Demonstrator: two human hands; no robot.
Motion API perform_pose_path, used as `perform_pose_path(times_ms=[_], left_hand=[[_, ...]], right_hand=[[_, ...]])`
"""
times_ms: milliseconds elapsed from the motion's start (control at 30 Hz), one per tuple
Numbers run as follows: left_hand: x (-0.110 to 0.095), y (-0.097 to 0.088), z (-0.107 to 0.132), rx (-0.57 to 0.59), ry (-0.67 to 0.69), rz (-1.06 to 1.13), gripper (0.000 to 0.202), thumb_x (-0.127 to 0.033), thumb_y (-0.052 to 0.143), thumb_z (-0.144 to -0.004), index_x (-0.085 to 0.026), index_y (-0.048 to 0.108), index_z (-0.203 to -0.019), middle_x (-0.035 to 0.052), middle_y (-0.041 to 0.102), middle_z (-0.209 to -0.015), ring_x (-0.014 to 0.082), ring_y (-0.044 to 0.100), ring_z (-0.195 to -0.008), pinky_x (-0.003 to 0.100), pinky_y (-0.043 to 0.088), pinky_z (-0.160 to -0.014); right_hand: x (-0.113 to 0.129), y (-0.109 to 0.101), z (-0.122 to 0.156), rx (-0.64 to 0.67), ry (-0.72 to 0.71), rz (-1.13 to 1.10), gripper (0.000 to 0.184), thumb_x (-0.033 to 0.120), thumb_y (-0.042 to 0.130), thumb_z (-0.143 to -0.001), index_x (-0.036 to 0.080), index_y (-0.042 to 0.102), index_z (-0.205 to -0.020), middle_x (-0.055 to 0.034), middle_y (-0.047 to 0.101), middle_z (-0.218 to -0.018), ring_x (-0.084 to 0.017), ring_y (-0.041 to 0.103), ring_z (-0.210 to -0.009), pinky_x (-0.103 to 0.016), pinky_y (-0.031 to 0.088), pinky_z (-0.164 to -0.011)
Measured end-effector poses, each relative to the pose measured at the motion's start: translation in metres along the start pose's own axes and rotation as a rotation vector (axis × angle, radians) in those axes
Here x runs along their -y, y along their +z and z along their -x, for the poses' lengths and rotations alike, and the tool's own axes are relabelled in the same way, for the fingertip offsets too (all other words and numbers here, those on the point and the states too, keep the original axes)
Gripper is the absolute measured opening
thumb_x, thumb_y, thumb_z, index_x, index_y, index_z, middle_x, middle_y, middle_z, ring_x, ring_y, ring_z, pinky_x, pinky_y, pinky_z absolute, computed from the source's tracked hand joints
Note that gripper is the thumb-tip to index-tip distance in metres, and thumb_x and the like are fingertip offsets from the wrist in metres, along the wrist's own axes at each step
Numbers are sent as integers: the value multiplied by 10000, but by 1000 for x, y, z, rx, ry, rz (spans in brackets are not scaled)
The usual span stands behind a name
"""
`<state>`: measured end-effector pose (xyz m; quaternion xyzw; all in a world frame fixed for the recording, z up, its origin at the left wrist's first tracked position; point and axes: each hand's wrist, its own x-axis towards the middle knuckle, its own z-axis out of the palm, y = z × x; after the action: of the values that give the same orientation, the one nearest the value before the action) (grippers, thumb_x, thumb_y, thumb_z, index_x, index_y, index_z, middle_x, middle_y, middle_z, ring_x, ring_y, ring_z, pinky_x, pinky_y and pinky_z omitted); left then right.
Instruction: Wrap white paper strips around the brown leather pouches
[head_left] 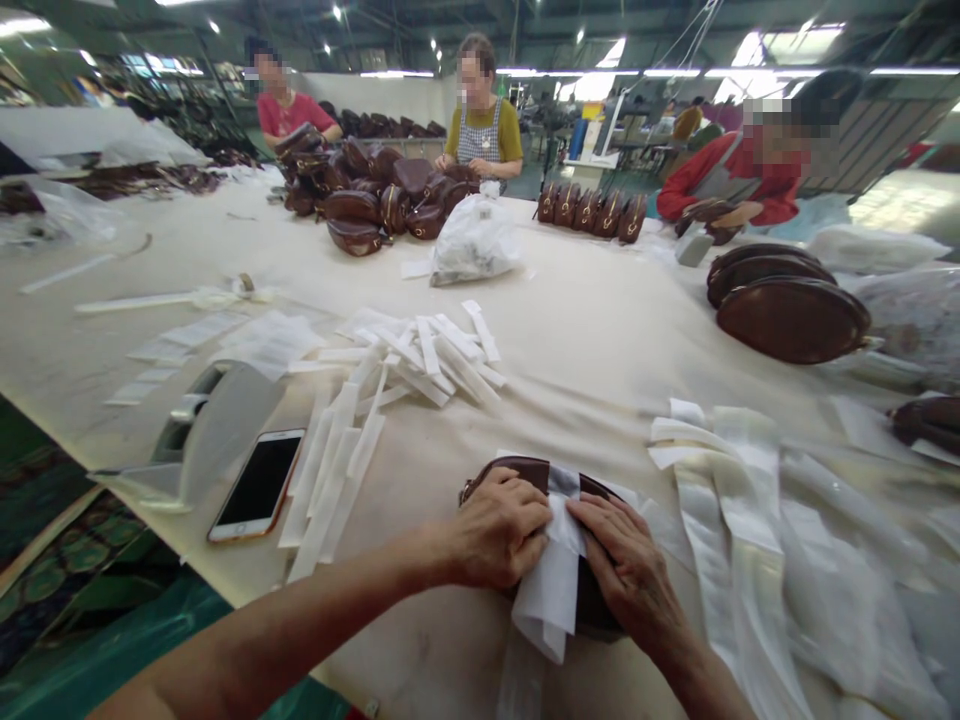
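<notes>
A small brown leather bag lies on the table right in front of me, wrapped across its middle by a strip of white paper. My left hand presses on the bag's left side, its fingers curled onto the paper's edge. My right hand lies on the right side, fingertips pinching the paper against the bag. Most of the bag is hidden under both hands.
White paper strips lie in a heap ahead and long ones to my right. A phone and tape dispenser sit at left. Brown bags are piled around; a white plastic bag and three other people stand at the far side.
</notes>
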<state>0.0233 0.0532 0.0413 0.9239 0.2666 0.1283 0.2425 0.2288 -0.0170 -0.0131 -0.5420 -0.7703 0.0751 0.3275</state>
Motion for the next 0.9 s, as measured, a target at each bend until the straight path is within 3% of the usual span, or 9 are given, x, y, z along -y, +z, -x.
perform_pose_path(times_ms=[100,167,433,900], left_hand=[[-5,19,11,-153,8,-17,200,-245,477,-882,-162,594,-1021,53,653,-1072,172,588,-1002,379,308,-1034],[-7,24,12,-185,-1,-26,203,-258,485,-880,-155,581,-1027,51,651,-1067,167,581,-1013,379,299,-1045],[-9,30,14,-188,13,-109,317,-369,491,-889,-135,568,-1088,95,624,-1115,226,554,-1074,434,297,-1057],[-7,38,16,-209,-33,-76,322,-287,549,-782,-151,556,-1075,81,621,-1104,214,549,-1071,410,272,-1081]], right_hand=[[-1,0,0,-16,-1,-6,286,234,437,-912,226,622,-1129,-43,694,-1086,-211,626,-1048,-443,443,-957],[-2,0,0,-36,-1,-15,277,239,437,-914,228,632,-1111,-42,699,-1069,-208,627,-1040,-434,448,-947],[1,-5,0,-132,-45,-60,242,256,470,-897,250,666,-1040,-44,686,-1018,-196,615,-983,-370,486,-870],[16,-17,-2,-52,-284,-142,308,148,479,-851,206,619,-1119,-78,672,-985,-208,594,-990,-361,511,-798]])
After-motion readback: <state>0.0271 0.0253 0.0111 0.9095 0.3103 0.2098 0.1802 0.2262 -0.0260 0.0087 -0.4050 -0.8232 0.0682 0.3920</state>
